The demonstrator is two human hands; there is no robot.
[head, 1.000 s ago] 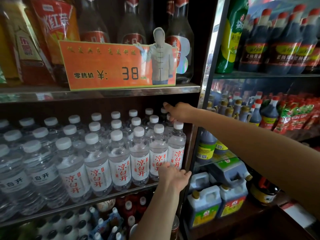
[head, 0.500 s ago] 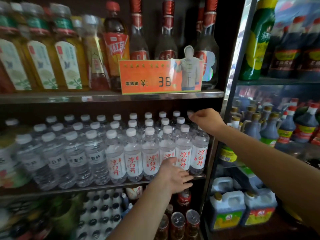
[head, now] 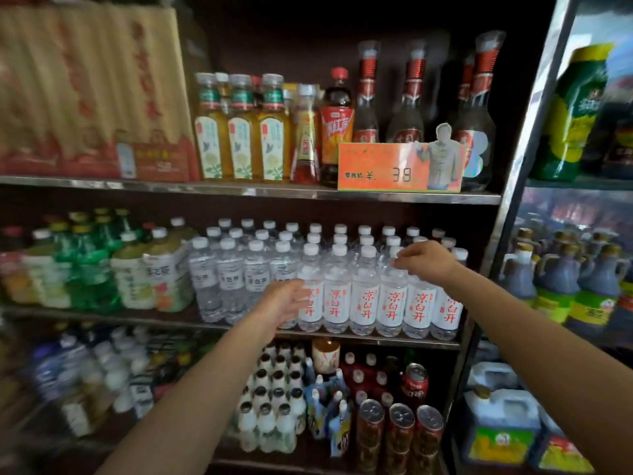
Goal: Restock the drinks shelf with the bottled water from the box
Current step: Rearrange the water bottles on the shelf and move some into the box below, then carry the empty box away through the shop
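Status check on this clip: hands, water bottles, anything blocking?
Left hand open against front-row clear plastic water bottles. Right hand curled at bottle tops, grip unclear. Bottles upright, packed on middle metal shelf. Nothing blocking.

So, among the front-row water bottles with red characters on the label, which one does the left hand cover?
The leftmost one: the left hand lies across its label. The other labels in that row, to its right, show in full or nearly so.

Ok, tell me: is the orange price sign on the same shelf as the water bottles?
No, the orange price sign stands on the shelf above the water bottles, in front of the tall red-necked bottles.
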